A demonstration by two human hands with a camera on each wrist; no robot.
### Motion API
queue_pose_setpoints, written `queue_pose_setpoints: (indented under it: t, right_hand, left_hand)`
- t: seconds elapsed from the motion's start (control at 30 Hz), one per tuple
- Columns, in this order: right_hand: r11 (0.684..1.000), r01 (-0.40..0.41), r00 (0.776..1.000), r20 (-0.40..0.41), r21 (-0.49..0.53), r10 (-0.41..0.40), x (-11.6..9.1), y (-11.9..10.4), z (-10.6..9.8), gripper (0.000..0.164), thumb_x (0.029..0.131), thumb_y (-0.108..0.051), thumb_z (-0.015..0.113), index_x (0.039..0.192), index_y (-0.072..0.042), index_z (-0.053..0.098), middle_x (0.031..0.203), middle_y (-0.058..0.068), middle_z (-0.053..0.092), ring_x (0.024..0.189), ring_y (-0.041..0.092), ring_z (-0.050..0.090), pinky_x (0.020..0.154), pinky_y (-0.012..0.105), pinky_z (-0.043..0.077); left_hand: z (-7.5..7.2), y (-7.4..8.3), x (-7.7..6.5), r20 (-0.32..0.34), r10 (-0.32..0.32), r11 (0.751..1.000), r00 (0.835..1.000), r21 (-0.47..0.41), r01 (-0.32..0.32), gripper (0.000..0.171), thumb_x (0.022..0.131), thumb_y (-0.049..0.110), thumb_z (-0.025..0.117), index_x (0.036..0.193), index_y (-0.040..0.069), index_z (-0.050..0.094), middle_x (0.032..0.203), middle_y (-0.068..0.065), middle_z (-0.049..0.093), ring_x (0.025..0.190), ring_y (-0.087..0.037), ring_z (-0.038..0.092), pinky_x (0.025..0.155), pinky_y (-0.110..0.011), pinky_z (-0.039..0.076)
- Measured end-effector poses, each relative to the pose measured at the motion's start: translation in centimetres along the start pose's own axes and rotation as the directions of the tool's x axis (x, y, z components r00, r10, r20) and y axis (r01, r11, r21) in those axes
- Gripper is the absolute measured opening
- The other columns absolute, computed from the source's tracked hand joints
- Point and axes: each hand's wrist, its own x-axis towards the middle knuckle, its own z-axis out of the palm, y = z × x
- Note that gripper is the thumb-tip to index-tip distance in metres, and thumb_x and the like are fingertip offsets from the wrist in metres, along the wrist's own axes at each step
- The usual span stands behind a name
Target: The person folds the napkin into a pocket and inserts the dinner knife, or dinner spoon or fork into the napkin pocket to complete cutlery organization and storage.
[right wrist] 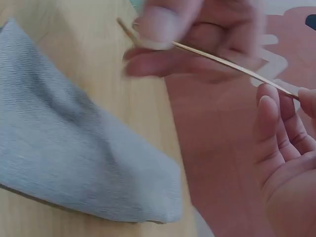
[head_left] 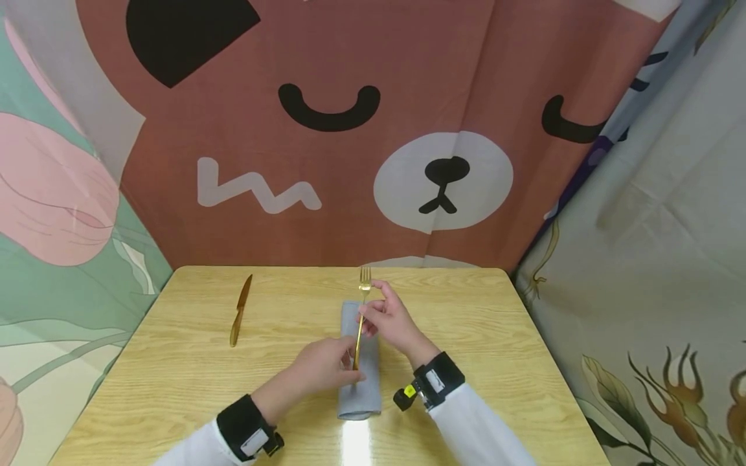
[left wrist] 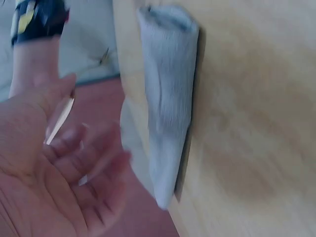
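A gold fork point(head_left: 361, 317) is held above a rolled grey cloth napkin point(head_left: 368, 382), tines toward the back of the table. My right hand point(head_left: 396, 320) pinches it below the tines between thumb and fingers. My left hand point(head_left: 326, 366) holds the lower handle, its thumb overlapping the handle point(right wrist: 217, 60) in the right wrist view. In the left wrist view the left fingers point(left wrist: 98, 168) look blurred beside the napkin point(left wrist: 170, 79). The napkin lies lengthwise on the table.
On the left of the wooden table point(head_left: 175, 375) lies a gold knife point(head_left: 239, 314), blade toward the back. A brown curtain point(head_left: 326, 233) with a bear print hangs right behind the table's far edge. Patterned cloths point(head_left: 641, 272) hang at both sides.
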Motion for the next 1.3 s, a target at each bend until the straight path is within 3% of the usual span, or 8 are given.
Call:
queue_pose_setpoints:
  t: [0.13,0.23,0.3,0.4,0.57,0.87,1.1,1.3]
  right_hand:
    - [0.998,0.062,0.998,-0.014,0.010,-0.062,0.7,-1.3,-0.9,0.060,0.105,-0.015,0.060,0.156,-0.024,0.030,0.094,0.024,0.069,0.066,0.016,0.065,0.062,0.032,0.058]
    - [0.996,0.084,0.996,-0.020,0.017,-0.084,1.7,-2.4,-1.6,0.061,0.104,-0.014,0.060,0.156,-0.027,0.030,0.096,0.027,0.069,0.066,0.016,0.065,0.062,0.031,0.059]
    - [0.995,0.099,0.995,-0.028,0.017,-0.099,2.5,-3.0,-2.0,0.058,0.104,-0.013,0.059,0.153,-0.027,0.032,0.096,0.027,0.068,0.066,0.017,0.065,0.062,0.031,0.059]
    - [0.994,0.112,0.993,-0.042,0.010,-0.111,3.7,-3.6,-2.3,0.051,0.105,-0.009,0.056,0.148,-0.025,0.035,0.095,0.028,0.066,0.066,0.019,0.064,0.061,0.031,0.059]
    - [0.997,0.070,0.995,-0.070,-0.025,-0.071,5.7,-3.8,-1.9,0.044,0.107,-0.008,0.051,0.145,-0.021,0.032,0.094,0.024,0.066,0.066,0.021,0.063,0.061,0.032,0.059]
    - [0.987,-0.041,0.995,-0.097,-0.153,0.027,9.0,-0.8,-0.7,0.033,0.109,-0.011,0.046,0.138,-0.019,0.031,0.098,0.028,0.068,0.063,0.020,0.062,0.060,0.031,0.057]
    - [0.969,-0.098,0.991,-0.107,-0.226,0.075,8.9,2.6,0.1,0.046,0.108,-0.009,0.047,0.148,-0.013,0.024,0.092,0.022,0.072,0.066,0.026,0.065,0.062,0.030,0.055]
    - [0.963,-0.114,0.990,-0.114,-0.243,0.089,8.4,5.0,0.2,0.050,0.108,-0.007,0.048,0.151,-0.010,0.024,0.082,0.014,0.071,0.061,0.021,0.063,0.061,0.032,0.055]
  left_hand:
    - [2.0,0.6,-0.3,-0.005,0.028,0.987,1.000,0.161,-0.027,0.050,0.082,0.061,0.077,0.100,0.015,0.069,0.083,0.004,0.068,0.067,-0.009,0.056,0.054,-0.027,0.046]
    - [3.4,1.3,-1.0,0.037,0.039,0.968,0.999,0.248,-0.047,0.071,0.086,0.065,0.070,0.125,0.006,0.069,0.120,-0.012,0.073,0.105,-0.025,0.069,0.084,-0.040,0.058]
    - [4.3,1.8,-1.5,0.098,0.031,0.961,0.995,0.270,-0.057,0.084,0.089,0.069,0.064,0.145,0.006,0.057,0.149,-0.018,0.057,0.137,-0.035,0.055,0.108,-0.051,0.050]
    - [5.4,2.5,-2.2,0.210,0.008,0.966,0.978,0.251,-0.062,0.096,0.091,0.074,0.057,0.159,0.009,0.038,0.167,-0.022,0.029,0.155,-0.043,0.029,0.120,-0.060,0.035]
    - [6.5,2.9,-3.1,0.281,-0.003,0.958,0.960,0.275,-0.078,0.106,0.087,0.080,0.054,0.164,0.013,0.026,0.172,-0.019,0.015,0.159,-0.040,0.019,0.123,-0.059,0.029]
    - [6.9,2.9,-3.7,0.269,0.029,0.939,0.963,0.323,-0.118,0.104,0.086,0.085,0.049,0.165,0.022,0.024,0.172,-0.022,0.012,0.159,-0.042,0.015,0.125,-0.060,0.024]
    - [7.2,2.9,-4.1,0.285,0.040,0.941,0.958,0.311,-0.131,0.095,0.087,0.084,0.048,0.164,0.033,0.025,0.173,-0.021,0.009,0.160,-0.041,0.011,0.125,-0.062,0.022]
    - [7.7,2.7,-4.1,0.288,0.038,0.940,0.957,0.313,-0.131,0.093,0.087,0.085,0.046,0.164,0.036,0.023,0.173,-0.019,0.005,0.161,-0.040,0.008,0.126,-0.061,0.020]
